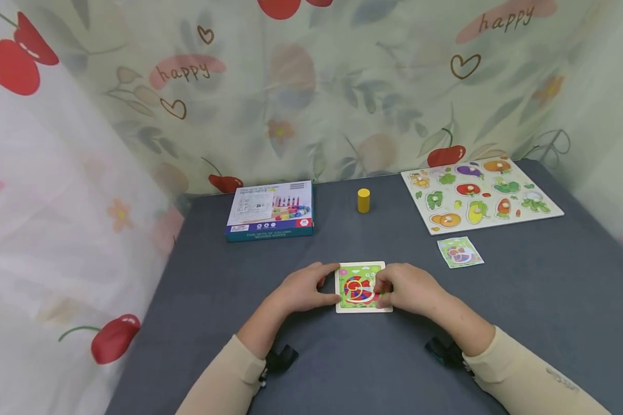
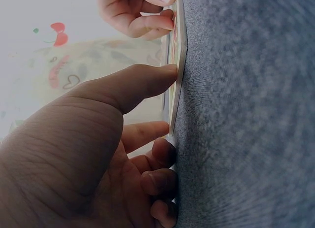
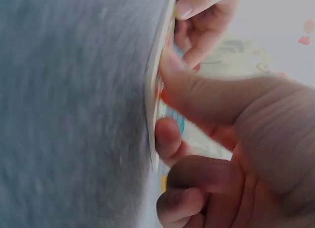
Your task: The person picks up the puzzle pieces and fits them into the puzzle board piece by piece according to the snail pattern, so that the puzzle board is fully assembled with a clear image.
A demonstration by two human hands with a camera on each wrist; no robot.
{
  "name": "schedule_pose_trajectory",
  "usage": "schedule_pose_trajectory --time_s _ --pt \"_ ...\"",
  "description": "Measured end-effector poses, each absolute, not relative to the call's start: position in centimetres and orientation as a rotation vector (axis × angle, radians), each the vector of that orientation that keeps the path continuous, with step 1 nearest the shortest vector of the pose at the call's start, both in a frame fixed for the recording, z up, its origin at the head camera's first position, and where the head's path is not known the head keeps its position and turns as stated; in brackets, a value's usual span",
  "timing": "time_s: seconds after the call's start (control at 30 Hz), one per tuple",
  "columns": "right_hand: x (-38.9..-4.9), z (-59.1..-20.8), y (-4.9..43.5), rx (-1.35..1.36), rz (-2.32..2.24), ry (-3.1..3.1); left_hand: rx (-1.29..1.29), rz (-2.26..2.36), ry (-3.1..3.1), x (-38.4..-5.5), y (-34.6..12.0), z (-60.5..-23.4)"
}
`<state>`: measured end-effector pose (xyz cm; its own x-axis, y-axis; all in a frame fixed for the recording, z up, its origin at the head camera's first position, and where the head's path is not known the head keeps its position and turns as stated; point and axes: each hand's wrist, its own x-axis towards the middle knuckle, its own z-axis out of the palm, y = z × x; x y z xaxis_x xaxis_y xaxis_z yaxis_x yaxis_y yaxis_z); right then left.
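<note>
A small square jigsaw puzzle board (image 1: pixel 353 310) with a white rim lies flat on the table, bearing a green picture with a red, coiled, snail-like shape. My left hand (image 1: pixel 303 288) holds its left side, thumb and index finger at the edge. In the left wrist view the left thumb (image 2: pixel 152 82) lies against the board's edge, the other fingers curled near the cloth. My right hand (image 1: pixel 407 287) bends over the board's right part, thumb and index finger pinching at a puzzle piece, mostly hidden by the fingers. In the right wrist view the right thumb (image 3: pixel 197 90) presses on the board's face.
Behind on the left lies a flat blue-and-white box (image 1: pixel 270 213). A yellow cylinder (image 1: pixel 363 200) stands at the back middle. At the back right lies a vegetable peg board (image 1: pixel 483 193), with a square picture card (image 1: pixel 460 252) in front. A dark cloth (image 1: pixel 202 323) covers the table.
</note>
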<state>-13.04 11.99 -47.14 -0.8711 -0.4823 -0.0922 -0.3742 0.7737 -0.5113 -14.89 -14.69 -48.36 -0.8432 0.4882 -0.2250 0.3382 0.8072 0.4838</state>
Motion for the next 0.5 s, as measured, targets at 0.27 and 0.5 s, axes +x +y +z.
schedule_pose_trajectory --time_s 0.27,0.5 --pt "-13.46 -46.94 11.52 -0.67 -0.741 2.772 0.624 0.619 2.654 -15.11 -15.19 -47.63" --pt "-13.41 -47.02 11.29 -0.697 -0.762 2.733 0.627 0.618 2.649 -14.95 -15.69 -47.94"
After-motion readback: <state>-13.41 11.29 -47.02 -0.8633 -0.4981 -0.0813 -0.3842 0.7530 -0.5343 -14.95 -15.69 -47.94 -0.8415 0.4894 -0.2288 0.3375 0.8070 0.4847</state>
